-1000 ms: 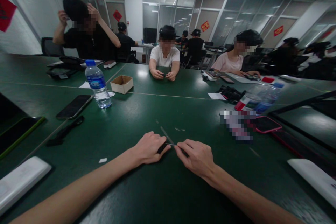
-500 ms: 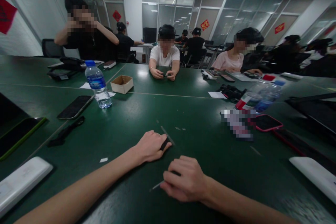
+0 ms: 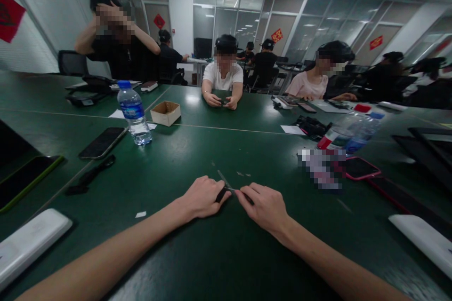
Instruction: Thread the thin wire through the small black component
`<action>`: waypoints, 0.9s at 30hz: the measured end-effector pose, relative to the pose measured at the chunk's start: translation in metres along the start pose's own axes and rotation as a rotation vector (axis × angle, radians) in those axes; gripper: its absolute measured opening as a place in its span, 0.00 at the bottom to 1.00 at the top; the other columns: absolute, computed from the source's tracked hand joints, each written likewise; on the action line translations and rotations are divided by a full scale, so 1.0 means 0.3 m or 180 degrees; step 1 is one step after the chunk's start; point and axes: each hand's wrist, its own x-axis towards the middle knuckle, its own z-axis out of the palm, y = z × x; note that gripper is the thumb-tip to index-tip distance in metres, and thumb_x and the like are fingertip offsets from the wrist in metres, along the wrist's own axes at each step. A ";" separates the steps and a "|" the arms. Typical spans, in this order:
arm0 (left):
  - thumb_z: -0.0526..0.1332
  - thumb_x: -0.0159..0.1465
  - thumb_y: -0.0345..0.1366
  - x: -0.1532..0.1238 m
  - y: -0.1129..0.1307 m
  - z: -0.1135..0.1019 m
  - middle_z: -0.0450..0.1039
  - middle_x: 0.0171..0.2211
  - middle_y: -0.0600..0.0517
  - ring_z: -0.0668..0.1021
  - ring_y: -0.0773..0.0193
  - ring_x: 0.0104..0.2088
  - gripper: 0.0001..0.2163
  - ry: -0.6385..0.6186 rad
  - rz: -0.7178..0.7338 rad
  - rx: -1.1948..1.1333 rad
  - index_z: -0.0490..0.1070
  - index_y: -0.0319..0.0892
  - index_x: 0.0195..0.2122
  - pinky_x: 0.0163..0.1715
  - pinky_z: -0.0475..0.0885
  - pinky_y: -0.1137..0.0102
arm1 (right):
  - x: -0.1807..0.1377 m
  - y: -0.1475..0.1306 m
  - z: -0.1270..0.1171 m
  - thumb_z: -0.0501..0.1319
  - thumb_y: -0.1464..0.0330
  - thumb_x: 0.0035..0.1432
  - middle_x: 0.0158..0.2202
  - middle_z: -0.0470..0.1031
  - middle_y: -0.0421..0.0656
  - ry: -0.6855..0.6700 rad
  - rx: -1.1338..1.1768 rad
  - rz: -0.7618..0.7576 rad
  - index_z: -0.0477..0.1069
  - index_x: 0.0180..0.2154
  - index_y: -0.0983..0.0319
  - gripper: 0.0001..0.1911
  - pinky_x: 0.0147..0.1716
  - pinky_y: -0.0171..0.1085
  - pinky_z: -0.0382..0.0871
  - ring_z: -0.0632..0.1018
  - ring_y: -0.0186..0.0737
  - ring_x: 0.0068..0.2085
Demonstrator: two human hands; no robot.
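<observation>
My left hand [image 3: 205, 196] rests low over the green table, its fingers closed on a small black object [image 3: 221, 194] that is mostly covered. Close beside it on the right, my right hand [image 3: 263, 204] is closed on a slim tool [image 3: 231, 190] with a thin metal shaft and a dark grip. The shaft points left and reaches the edge of the black object; whether it touches or goes in, I cannot tell. A thin pale strip [image 3: 222, 177] and small clear scraps [image 3: 242, 174] lie just beyond my hands.
A water bottle [image 3: 134, 115], an open cardboard box [image 3: 165, 114] and a dark phone [image 3: 102, 143] stand or lie to the left. More bottles [image 3: 341, 127] and a pink-edged phone [image 3: 362, 168] are at right. White devices [image 3: 35, 244] flank my forearms. Co-workers sit across the table.
My right hand has moved up and away from me, bringing the slim tool's shaft to the black object. The left hand stays in place. The view shifts slightly.
</observation>
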 end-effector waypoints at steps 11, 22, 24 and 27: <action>0.46 0.69 0.45 -0.002 0.003 -0.003 0.75 0.30 0.47 0.77 0.56 0.30 0.17 0.0018 -0.0002 -0.0007 0.67 0.40 0.35 0.35 0.70 0.62 | -0.004 -0.002 -0.003 0.50 0.62 0.66 0.28 0.74 0.40 -0.0085 -0.0023 -0.0063 0.76 0.35 0.61 0.18 0.24 0.29 0.55 0.68 0.27 0.25; 0.46 0.69 0.45 0.004 0.003 0.008 0.76 0.31 0.46 0.78 0.57 0.32 0.16 -0.0075 -0.0057 0.0078 0.67 0.40 0.37 0.36 0.69 0.63 | -0.042 -0.079 -0.024 0.53 0.62 0.62 0.23 0.70 0.38 0.0415 0.0291 -0.1163 0.72 0.25 0.61 0.17 0.24 0.31 0.53 0.66 0.29 0.23; 0.46 0.69 0.45 0.009 0.005 0.010 0.76 0.31 0.45 0.78 0.55 0.32 0.17 -0.0102 -0.0107 0.0140 0.67 0.39 0.37 0.35 0.70 0.63 | -0.066 -0.150 -0.028 0.53 0.59 0.61 0.20 0.67 0.36 0.0449 0.0514 -0.1820 0.71 0.24 0.59 0.17 0.23 0.32 0.50 0.64 0.29 0.22; 0.46 0.69 0.45 0.010 0.009 0.004 0.76 0.31 0.45 0.79 0.54 0.32 0.17 -0.0057 -0.0108 0.0215 0.68 0.40 0.37 0.35 0.70 0.62 | -0.077 -0.194 -0.029 0.54 0.59 0.61 0.20 0.66 0.36 0.0401 0.0584 -0.1988 0.70 0.24 0.59 0.17 0.23 0.33 0.50 0.63 0.29 0.21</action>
